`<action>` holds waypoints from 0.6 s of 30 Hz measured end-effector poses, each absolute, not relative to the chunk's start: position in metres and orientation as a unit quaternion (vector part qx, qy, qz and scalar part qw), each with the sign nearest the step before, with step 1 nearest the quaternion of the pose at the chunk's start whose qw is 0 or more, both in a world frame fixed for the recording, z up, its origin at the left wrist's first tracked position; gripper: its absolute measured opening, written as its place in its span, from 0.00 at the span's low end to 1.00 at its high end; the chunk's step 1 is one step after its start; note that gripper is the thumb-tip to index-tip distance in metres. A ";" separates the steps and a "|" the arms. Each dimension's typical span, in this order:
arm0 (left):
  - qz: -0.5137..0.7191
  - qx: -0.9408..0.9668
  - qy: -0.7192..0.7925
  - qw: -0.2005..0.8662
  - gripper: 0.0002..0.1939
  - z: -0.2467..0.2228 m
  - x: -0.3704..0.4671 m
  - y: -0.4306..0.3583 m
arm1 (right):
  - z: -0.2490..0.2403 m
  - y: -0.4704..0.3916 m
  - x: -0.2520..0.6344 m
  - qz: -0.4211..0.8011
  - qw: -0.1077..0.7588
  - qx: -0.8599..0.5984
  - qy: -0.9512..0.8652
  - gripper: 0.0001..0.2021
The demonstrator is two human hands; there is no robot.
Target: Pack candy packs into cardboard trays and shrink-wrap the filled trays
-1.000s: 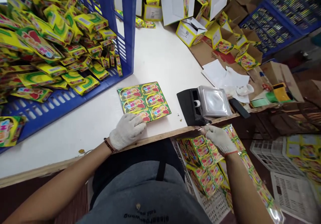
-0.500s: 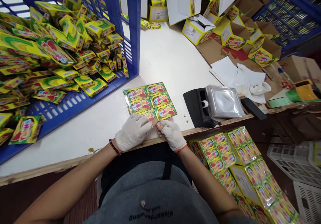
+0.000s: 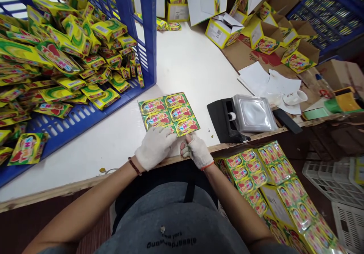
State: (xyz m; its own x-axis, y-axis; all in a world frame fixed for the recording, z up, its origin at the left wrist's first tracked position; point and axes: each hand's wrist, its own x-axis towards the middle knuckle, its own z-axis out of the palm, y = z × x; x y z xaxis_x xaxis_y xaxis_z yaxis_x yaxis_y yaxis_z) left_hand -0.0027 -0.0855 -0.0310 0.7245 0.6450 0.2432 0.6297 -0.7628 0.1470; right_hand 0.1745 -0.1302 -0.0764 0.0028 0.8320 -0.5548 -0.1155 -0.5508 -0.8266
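Observation:
A flat pack of small yellow-green boxes (image 3: 178, 113), set in two columns under shiny clear film, lies on the white table in front of me. My left hand (image 3: 156, 148), in a white knitted glove with bare fingertips, rests over the pack's near left corner with its fingers laid out flat, hiding part of a box. At the near right edge of the pack is my right hand (image 3: 196, 151), gloved likewise. Its thumb reaches up by the pack's edge, apart from the loosely curled fingers, and I see nothing held between them.
A blue crate (image 3: 148, 38) full of loose small boxes stands at the left. Right of the pack is a black tape dispenser (image 3: 220, 121) beside a stack of clear plastic trays (image 3: 254, 113). Wrapped packs (image 3: 250, 170) are stacked below the table edge. Open cartons (image 3: 300, 57) lie at the back right.
My hands have moved apart. The left has shifted slightly right and flattened over the pack's corner; the right has moved a little right, its thumb lifting off the fingers. The pack barely moved.

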 end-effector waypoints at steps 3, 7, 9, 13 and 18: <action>0.180 0.918 0.342 0.089 0.10 -0.020 -0.022 -0.055 | -0.077 -0.118 0.184 0.631 0.368 -0.620 -0.287 0.30; 0.262 0.825 0.490 0.104 0.19 -0.023 -0.049 -0.008 | -0.070 -0.065 0.212 0.536 0.328 -0.678 -0.382 0.25; 0.261 0.807 0.506 0.155 0.20 -0.033 -0.057 -0.004 | -0.062 -0.035 0.229 0.496 0.331 -0.694 -0.403 0.22; 0.270 0.831 0.456 0.168 0.25 -0.058 -0.061 -0.045 | -0.045 -0.013 0.246 0.313 0.358 -0.667 -0.573 0.24; 0.306 0.881 0.353 0.077 0.24 -0.075 -0.053 -0.097 | -0.046 -0.063 0.242 0.127 0.174 -0.405 -0.888 0.34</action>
State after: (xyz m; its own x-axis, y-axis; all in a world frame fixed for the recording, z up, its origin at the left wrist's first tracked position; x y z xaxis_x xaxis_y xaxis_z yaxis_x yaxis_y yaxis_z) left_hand -0.0526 -0.0965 -0.0752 0.5640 0.6685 0.4848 0.5745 -0.7394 0.3512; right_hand 0.2418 -0.0628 -0.0456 -0.6106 0.7646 0.2063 0.6759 0.6389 -0.3673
